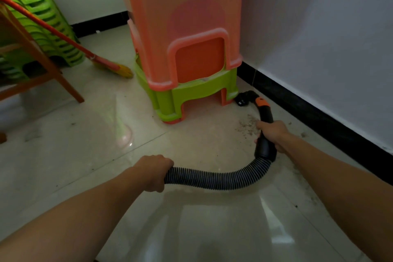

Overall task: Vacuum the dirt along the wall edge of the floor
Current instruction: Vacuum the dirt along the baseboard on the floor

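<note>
**Vacuum hose worked along the wall edge**

Held in 2 places. Right hand [273,132] wrapped tight around the black rigid handle tube [265,130] of the vacuum, grip clamped on it just below the orange collar [262,102]. Left hand [154,171] closed around the ribbed grey hose [221,178], gripping its near end, with the hose curving from that fist across the floor and up into the handle tube.

Ahead of the right grip, beyond the collar: the black nozzle [244,98], down on the floor tiles [85,134], just beside the black baseboard [308,110] and right at the foot of the stacked stools. Dirt patch [247,124] lying on the tiles immediately left of the right hand, between nozzle and fist (greyish crumbs and dust, loosely scattered). More specks near the baseboard at [303,134] and further back along the wall edge on the right.

Counted: 2 hands, 1 hose, 1 nozzle. 1 tall stack of orange stools [180,27] sitting on a green stool [191,91]; 1 further stack of green stools [38,13] at far left; 1 broom [110,66] with orange handle leaning across; 1 wooden frame [42,66], only partly in view.
</note>
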A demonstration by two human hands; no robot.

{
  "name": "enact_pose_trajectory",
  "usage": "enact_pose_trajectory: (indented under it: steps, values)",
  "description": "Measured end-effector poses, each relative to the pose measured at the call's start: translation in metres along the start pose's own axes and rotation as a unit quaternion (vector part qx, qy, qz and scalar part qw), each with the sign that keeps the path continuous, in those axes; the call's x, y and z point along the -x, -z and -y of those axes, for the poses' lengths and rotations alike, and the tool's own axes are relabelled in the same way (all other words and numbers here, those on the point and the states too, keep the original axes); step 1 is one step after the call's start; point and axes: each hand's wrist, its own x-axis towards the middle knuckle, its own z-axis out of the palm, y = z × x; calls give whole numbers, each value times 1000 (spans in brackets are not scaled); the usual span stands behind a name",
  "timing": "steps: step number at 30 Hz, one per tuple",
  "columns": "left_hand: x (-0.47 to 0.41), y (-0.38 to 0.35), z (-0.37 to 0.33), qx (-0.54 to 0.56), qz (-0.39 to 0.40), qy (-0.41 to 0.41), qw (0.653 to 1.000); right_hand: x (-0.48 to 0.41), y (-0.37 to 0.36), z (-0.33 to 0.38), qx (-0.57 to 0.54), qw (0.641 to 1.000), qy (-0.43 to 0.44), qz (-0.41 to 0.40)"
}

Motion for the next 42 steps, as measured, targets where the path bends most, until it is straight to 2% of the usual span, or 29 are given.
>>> enact_pose_trajectory:
  steps: [8, 13, 21, 26, 30, 35, 40, 42]
  values:
    - [0, -6, 6, -68, 24, -27, 997, 40, -24, -37, 64, 997, 33, 34]
    - [2, -10, 9, -59, 18, -24, 998, 32, -29, -18, 70, 996, 43, 45]
    - [17, -19, 23, -58, 46, -10, 997, 41, -45, -32, 60, 995, 59, 47]
    - [25, -25, 27, -56, 60, -4, 997, 56, -56, -18, 83, 986, 55, 131]
    - [24, -23, 21, -43, 61, -9, 997, 69, -40, -7, 100, 981, 38, 161]
    - [9, -6, 1, -25, 37, -37, 998, 66, -5, -15, 101, 993, 23, 62]
    - [0, 0, -23, -45, 40, -71, 996, 83, 15, -11, 171, 975, 14, 143]
    - [-2, 2, -29, -55, 43, -74, 995, 84, 19, -10, 170, 976, 15, 137]
